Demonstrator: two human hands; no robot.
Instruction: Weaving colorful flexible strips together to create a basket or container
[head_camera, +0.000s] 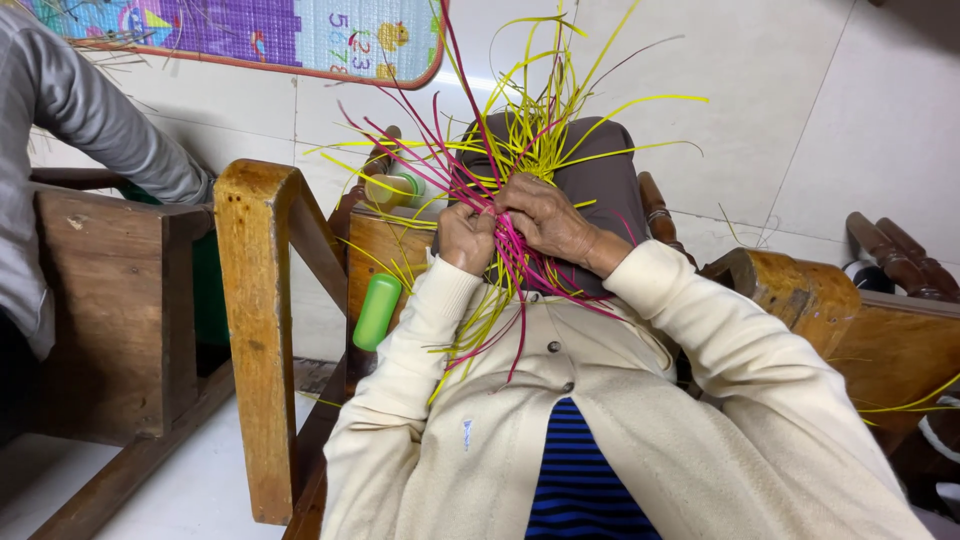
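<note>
Wooden chair frame (258, 330): pale, heavy, to the person's left; a darker chair (110, 300) stands beyond it.

Second person's grey sleeve (90, 110): upper left, cut off by the frame edge; the hand is not in view.

Play mat (300, 35): coloured, on the tiled floor (850, 120), top edge only.

Cream cardigan sleeves (720, 350): the wearer's own, both arms raised toward the knees.

Bundle of strips (520, 170): thin pink and yellow strands over a dark-trousered knee. The long axis runs away from the body; loose ends fan out upward past the hands and trail down toward the cardigan. The gathered crossing lies between the two hands.

Right hand (548, 218): laid over the crossing, fingers curled and pressed together on the strands.

Left hand (466, 238): just beside it, touching the bundle, fingers closed in a pinch on the pink strands. Both hands are equally near.

Green tube (377, 312): upright against the chair frame, well apart from the hands.

Small bottle (393, 189): tan with a green end, partly hidden behind strands.

Hidden: the weave itself under the hands; the fingertips of both hands.
</note>
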